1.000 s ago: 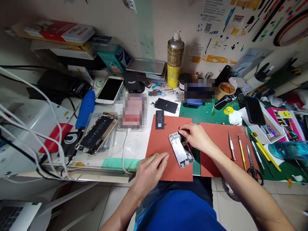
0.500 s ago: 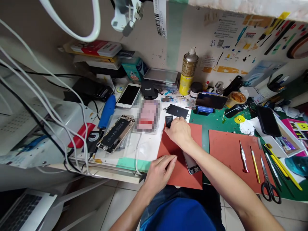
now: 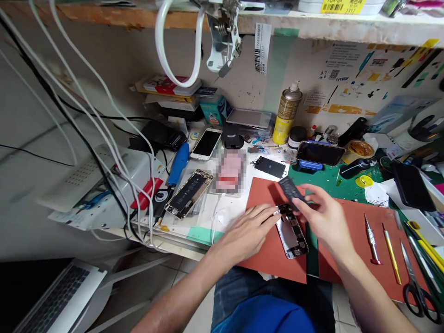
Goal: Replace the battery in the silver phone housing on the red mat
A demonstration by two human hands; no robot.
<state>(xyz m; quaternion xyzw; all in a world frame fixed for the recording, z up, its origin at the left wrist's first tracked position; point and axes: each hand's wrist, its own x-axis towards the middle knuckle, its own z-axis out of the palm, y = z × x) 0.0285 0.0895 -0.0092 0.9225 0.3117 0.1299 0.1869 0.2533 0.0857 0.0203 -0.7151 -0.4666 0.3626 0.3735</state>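
Observation:
In my right hand (image 3: 322,210) is a black phone battery (image 3: 291,192), tilted and raised above the top end of an opened phone (image 3: 287,236). The fingers and thumb close on the battery's lower end. That phone lies on a red-brown mat (image 3: 262,194) with its inner parts and silvery shell showing. My left hand (image 3: 248,229) reaches in from the left, fingers stretched out, their tips at the phone's upper left edge; whether they press on it I cannot tell. Just past the mat lies a black phone screen panel (image 3: 269,166).
To the left are another opened phone (image 3: 189,193), a white phone (image 3: 206,143) and a blue-handled tool (image 3: 179,164). A second mat at right holds a screwdriver (image 3: 371,238), a yellow-handled tool (image 3: 392,254) and scissors (image 3: 412,277). A spray can (image 3: 287,113) stands behind; white cables (image 3: 93,152) hang at left.
My right hand has lifted the battery off the mat's far edge and brought it right, above the phone. My left hand has moved up to the phone. The camera view has shifted.

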